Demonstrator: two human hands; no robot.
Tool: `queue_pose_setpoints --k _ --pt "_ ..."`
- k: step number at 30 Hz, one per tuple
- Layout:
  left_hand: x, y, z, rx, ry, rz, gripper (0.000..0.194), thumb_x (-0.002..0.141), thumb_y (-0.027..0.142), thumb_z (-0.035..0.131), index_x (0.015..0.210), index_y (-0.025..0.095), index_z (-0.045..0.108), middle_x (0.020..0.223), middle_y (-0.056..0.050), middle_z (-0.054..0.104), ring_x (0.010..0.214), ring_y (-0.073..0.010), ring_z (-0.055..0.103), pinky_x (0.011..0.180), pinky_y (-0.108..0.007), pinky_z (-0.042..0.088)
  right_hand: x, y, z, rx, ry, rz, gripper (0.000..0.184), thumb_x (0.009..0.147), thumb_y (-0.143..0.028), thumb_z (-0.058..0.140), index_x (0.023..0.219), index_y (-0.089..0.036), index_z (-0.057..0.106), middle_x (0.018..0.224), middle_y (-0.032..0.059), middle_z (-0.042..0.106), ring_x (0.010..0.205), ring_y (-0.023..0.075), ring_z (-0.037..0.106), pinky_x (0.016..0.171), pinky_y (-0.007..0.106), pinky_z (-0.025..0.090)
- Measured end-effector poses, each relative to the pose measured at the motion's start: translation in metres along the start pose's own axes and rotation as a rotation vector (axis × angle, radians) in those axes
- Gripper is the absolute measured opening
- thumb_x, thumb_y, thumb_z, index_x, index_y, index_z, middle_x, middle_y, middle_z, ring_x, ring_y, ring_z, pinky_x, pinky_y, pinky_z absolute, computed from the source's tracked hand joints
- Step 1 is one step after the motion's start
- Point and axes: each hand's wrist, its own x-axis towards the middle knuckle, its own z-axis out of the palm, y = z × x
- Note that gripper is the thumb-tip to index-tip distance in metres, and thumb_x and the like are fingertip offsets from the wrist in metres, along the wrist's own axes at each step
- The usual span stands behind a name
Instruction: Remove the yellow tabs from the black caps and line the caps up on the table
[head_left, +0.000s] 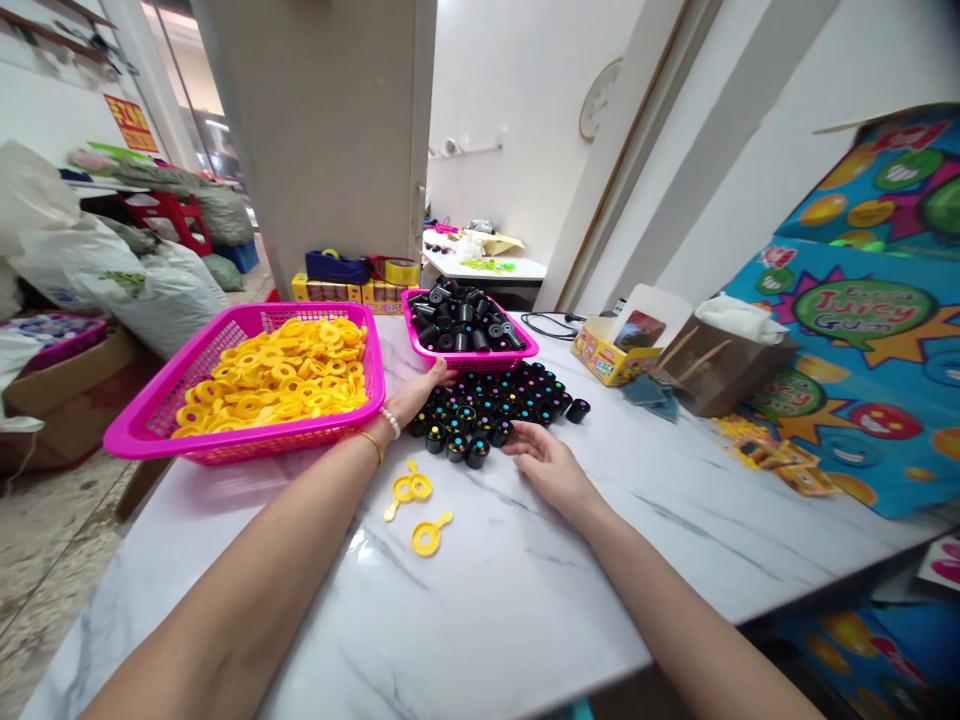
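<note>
While both hands bracket it, the cluster of black caps (491,410) stands packed together on the worktop (525,570), toward the far edge and just in front of the small pink basket (471,358). The left hand (414,395) lies against the cluster's left flank, close to the rim of that small basket; its fingers are extended and loosely spread, gripping nothing, though their tips are partly hidden behind the caps. The right hand (546,462) rests palm down at the near right side of the cluster, fingers open and slightly curled, tips touching or just beside the nearest caps; it holds nothing. This two-sided placement appears to keep the caps gathered in one tight group rather than scattered.

Each cap stands upright, its short axis vertical, with the face bearing coloured dots turned up. The cluster as a whole runs longest from near left to far right, with one cap (577,410) set slightly apart at the right end.

The small pink basket holds loose black caps lying at mixed angles. The large pink basket (150,420) overhangs the left edge and holds yellow rings (277,378). Three yellow ring pieces (420,510) lie flat near the middle of the worktop, between the forearms
</note>
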Motion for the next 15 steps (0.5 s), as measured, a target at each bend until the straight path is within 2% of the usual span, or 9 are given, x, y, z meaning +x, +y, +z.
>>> queue_pose_setpoints --k 3,7,15 --pt "-0.003 -0.001 0.000 0.037 -0.047 0.009 0.063 0.090 0.061 0.027 0.111 0.019 0.068 0.122 -0.008 0.064 0.125 -0.0263 0.048 0.113 -0.039 0.021 -0.003 0.000 -0.002 -0.017 -0.042 0.019 0.047 0.067 -0.011 0.049 0.113 -0.017 0.053 0.099 0.0087 0.069 0.088 0.0186 0.066 0.053 0.022 0.047" --pt "-0.008 0.000 0.000 0.128 -0.052 0.029 0.059 0.085 0.065 0.036 0.105 0.022 0.072 0.121 -0.006 0.064 0.125 -0.0301 0.048 0.113 -0.043 0.022 -0.009 -0.001 -0.003 -0.019 -0.090 0.037 0.047 0.070 -0.013 0.048 0.116 -0.017 0.052 0.088 0.0069 0.070 0.078 0.0175 0.066 0.047 0.021 0.043" --pt "-0.016 0.008 0.011 0.203 -0.219 0.080 0.066 0.086 0.068 0.027 0.115 0.023 0.067 0.127 -0.004 0.060 0.127 -0.0284 0.046 0.112 -0.040 0.024 -0.020 -0.008 -0.011 -0.026 -0.149 0.079 0.040 0.073 -0.015 0.049 0.113 -0.017 0.056 0.080 0.0043 0.069 0.058 0.0120 0.058 0.045 0.021 0.040"
